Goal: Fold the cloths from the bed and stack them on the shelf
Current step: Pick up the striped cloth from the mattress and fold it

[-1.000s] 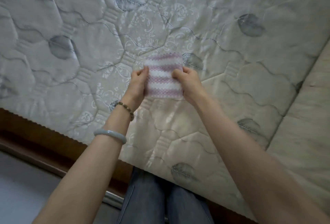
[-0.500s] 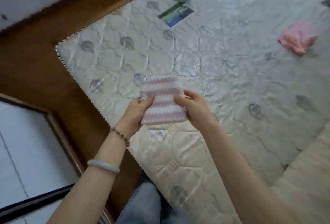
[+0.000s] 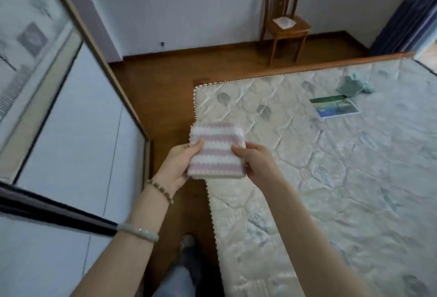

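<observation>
Held over the left edge of the mattress (image 3: 331,178): folded pink-and-white striped cloth (image 3: 216,152), pinched at its sides by left hand (image 3: 179,165) and right hand (image 3: 255,163). Long axis pointing away from body; neither hand nearer.

Both hands, left hand (image 3: 176,166) and right hand (image 3: 255,161), pinch folded striped cloth (image 3: 215,152).

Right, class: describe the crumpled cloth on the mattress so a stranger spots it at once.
Find the mattress and look to its far edge. Just beyond a flat landscape photo lies the green cloth, pale and crumpled, unlike the folded pink-striped cloth being held.
</observation>
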`<action>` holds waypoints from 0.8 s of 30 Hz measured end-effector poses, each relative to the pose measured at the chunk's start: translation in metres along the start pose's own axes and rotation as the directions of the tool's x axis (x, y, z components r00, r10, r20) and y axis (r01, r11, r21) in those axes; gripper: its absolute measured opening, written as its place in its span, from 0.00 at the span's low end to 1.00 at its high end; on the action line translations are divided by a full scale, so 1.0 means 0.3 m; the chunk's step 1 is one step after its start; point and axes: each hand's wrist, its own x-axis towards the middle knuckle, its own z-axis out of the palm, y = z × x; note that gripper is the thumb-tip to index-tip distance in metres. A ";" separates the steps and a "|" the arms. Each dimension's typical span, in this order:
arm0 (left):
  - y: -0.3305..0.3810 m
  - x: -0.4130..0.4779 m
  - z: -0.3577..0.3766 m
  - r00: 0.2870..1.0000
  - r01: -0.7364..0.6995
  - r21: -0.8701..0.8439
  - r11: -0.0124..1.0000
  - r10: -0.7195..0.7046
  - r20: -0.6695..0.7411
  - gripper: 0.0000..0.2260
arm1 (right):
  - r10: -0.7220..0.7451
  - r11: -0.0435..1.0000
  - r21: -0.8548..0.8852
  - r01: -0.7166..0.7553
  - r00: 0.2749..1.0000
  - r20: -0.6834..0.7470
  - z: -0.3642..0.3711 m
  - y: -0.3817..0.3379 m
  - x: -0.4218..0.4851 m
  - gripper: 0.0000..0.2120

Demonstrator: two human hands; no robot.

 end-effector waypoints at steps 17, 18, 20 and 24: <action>0.606 0.438 -0.489 0.965 -0.197 -0.015 0.980 0.191 -0.181 0.09 | 0.044 0.994 -0.111 -0.020 0.976 0.211 0.727 -0.326 0.623 0.12; 0.642 0.473 -0.515 0.963 -0.203 -0.016 0.979 0.196 -0.184 0.09 | 0.045 0.994 -0.111 -0.021 0.976 0.214 0.766 -0.346 0.659 0.12; 0.703 0.530 -0.551 0.959 -0.207 0.001 0.978 0.203 -0.200 0.08 | 0.038 0.994 -0.113 -0.015 0.977 0.212 0.825 -0.370 0.724 0.14; 0.809 0.663 -0.596 0.945 -0.239 0.046 0.970 0.243 -0.221 0.09 | -0.021 0.990 -0.130 0.054 0.970 0.243 0.929 -0.417 0.865 0.22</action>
